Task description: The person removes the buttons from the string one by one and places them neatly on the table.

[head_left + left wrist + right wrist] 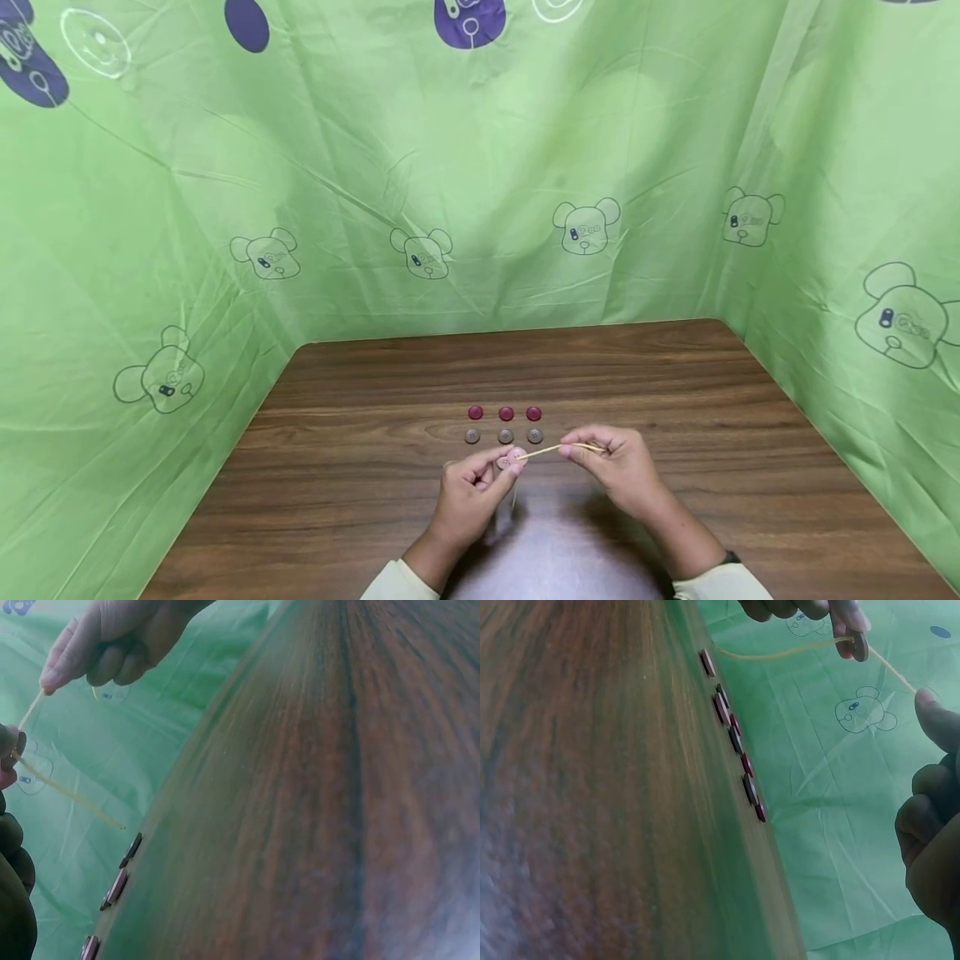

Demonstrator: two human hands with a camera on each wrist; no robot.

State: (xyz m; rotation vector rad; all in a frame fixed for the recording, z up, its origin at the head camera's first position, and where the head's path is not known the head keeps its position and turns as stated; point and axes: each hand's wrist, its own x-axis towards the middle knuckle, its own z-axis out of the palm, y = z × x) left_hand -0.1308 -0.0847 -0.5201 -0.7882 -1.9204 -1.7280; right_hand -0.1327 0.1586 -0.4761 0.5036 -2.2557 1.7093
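A pale pink button [517, 455] is pinched between the thumb and fingertips of my left hand [467, 498]. Yellow cord [542, 452] runs from the button to my right hand [621, 468], which pinches it between thumb and forefinger. The right wrist view shows the cord [891, 669] on both sides of the held button [860, 646], with one length trailing loose. In the head view another pink button [503, 462] appears just behind the held one, partly covered. The button's holes are too small to make out clearly.
On the wooden table [360, 400], beyond my hands, lie a row of dark red buttons [506, 413] and a nearer row of grey-brown buttons [506, 436]. Green printed fabric [487, 292] walls the table's back and sides.
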